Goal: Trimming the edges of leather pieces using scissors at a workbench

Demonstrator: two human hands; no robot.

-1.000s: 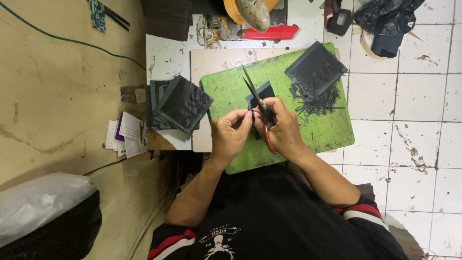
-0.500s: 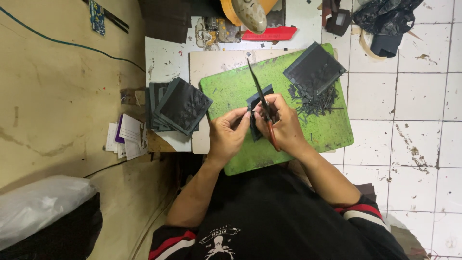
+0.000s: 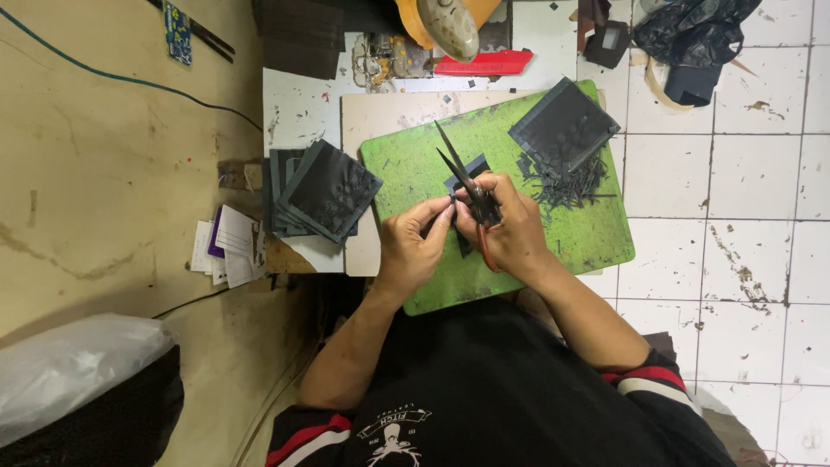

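Scissor blades swing a touch leftward as the right hand (image 3: 510,229) works the long dark scissors (image 3: 462,177) on a small black square piece (image 3: 467,169) pinched by the left hand (image 3: 415,246) over the green cutting mat (image 3: 571,233), with a cut stack of black squares (image 3: 324,190) piled left, black offcut strips (image 3: 566,182) and another black sheet (image 3: 562,125) waiting right.

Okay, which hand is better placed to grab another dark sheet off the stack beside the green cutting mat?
Left, probably. The left hand pinches only the small dark piece and sits nearer the stack of dark sheets at the mat's left edge. The right hand grips the scissors, blades open, on the far side.
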